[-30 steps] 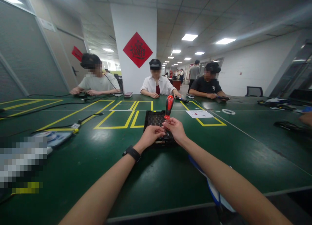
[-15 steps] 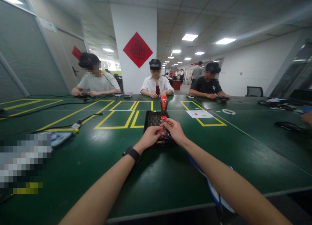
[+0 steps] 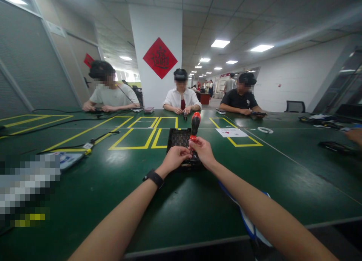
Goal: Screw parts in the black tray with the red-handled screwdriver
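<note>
A screwdriver (image 3: 195, 125) with a red and black handle stands nearly upright, its top leaning a little to the right. My right hand (image 3: 204, 152) pinches it just below the handle. Close beside, my left hand (image 3: 178, 157) has its fingertips pressed together near the screwdriver's shaft; whether they grip the shaft or a small part is hidden. Both hands are over a black tray-like box (image 3: 173, 137) with a patterned floor, which lies on the green table (image 3: 141, 200). The screwdriver's tip cannot be made out.
A white paper sheet (image 3: 231, 132) and a white ring (image 3: 265, 129) lie to the right. A blue-and-white pouch (image 3: 72, 159) with a cable is at left. Yellow tape outlines mark the table. Across it sit three people; the middle person's hands hold a dark tool (image 3: 185, 117).
The screwdriver's handle has tipped to the right from upright. My hands have stayed almost in place over the black box. Across the table, a dark tool now shows at the middle person's hands.
</note>
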Demonstrator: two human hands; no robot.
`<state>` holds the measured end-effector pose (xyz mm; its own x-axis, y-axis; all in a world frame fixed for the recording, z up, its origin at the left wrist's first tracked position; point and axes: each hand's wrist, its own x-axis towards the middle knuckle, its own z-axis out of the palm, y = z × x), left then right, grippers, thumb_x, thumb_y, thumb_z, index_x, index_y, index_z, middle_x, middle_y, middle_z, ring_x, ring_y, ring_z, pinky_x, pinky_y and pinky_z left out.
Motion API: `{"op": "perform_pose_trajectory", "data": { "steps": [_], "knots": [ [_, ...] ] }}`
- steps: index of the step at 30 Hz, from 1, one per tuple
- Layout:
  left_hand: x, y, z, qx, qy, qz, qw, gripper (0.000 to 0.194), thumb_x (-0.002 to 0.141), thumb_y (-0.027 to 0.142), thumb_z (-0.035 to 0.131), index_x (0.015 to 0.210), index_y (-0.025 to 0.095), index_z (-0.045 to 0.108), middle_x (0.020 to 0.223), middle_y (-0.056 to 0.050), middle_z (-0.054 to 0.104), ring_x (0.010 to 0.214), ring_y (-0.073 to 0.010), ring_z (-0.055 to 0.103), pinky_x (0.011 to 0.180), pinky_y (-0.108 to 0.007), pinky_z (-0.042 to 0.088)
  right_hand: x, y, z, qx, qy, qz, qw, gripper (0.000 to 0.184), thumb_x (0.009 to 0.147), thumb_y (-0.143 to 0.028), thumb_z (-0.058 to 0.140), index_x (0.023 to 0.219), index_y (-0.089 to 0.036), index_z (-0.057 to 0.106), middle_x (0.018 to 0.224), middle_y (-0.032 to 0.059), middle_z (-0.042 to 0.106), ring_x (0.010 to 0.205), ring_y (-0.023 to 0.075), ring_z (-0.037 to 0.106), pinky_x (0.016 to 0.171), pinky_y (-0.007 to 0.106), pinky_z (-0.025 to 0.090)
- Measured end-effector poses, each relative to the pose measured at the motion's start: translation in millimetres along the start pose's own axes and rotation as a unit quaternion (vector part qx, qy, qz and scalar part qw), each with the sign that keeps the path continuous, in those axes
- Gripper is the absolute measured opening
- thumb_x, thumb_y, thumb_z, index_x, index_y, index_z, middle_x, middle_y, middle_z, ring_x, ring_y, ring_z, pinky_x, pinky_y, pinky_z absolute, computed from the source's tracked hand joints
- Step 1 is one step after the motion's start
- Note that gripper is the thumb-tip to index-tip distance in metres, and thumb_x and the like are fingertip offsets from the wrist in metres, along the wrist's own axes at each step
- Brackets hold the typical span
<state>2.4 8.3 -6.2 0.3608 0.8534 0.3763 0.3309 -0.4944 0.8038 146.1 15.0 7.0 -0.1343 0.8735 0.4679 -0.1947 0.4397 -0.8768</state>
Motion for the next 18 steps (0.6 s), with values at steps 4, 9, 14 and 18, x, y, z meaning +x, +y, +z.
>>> {"op": "perform_pose_trajectory", "data": {
  "steps": [4,9,14,18],
  "knots": [
    [-1.1,4.9,-1.1,-0.029,-0.023,0.013,0.999,0.019,0.071,0.026,0.055,0.073,0.009,0.065,0.068,-0.004,0.066,0.063,-0.0131,0.059,0.062,-0.022,0.045,-0.2,-1.0,-1.3,0.004,-0.039,0.016,0.999,0.036,0.075,-0.046,0.052,0.093,-0.015,0.06,0.076,0.0039,0.062,0.06,0.0098,0.055,0.049,0.021,0.044],
    [-0.7,6.2,-0.9,-0.065,-0.027,-0.004,0.997,0.018,0.07,0.024,0.056,0.076,0.009,0.065,0.071,-0.005,0.067,0.065,-0.0133,0.06,0.065,-0.023,0.046,2.1,1.3,-5.2,0.022,-0.04,0.018,0.999,0.034,0.071,-0.041,0.058,0.092,-0.015,0.061,0.082,0.0059,0.065,0.066,0.0115,0.058,0.06,0.026,0.048],
    [0.2,3.6,-0.2,-0.067,-0.011,-0.031,0.997,0.021,0.067,0.026,0.061,0.079,0.009,0.065,0.072,-0.007,0.067,0.065,-0.0145,0.062,0.066,-0.025,0.048,4.1,5.3,-6.3,0.033,0.009,0.021,0.999,0.027,0.064,-0.034,0.067,0.081,-0.015,0.059,0.074,0.0034,0.065,0.065,0.0127,0.06,0.067,0.029,0.048],
    [-0.5,3.7,-0.3,-0.047,-0.004,-0.028,0.999,0.024,0.063,0.029,0.066,0.077,0.009,0.065,0.071,-0.007,0.067,0.063,-0.0143,0.061,0.06,-0.023,0.047,4.1,6.0,-4.9,0.017,0.024,-0.008,1.0,0.027,0.058,-0.03,0.071,0.075,-0.016,0.057,0.071,0.0006,0.062,0.064,0.0103,0.057,0.064,0.025,0.046]
  ]
}}
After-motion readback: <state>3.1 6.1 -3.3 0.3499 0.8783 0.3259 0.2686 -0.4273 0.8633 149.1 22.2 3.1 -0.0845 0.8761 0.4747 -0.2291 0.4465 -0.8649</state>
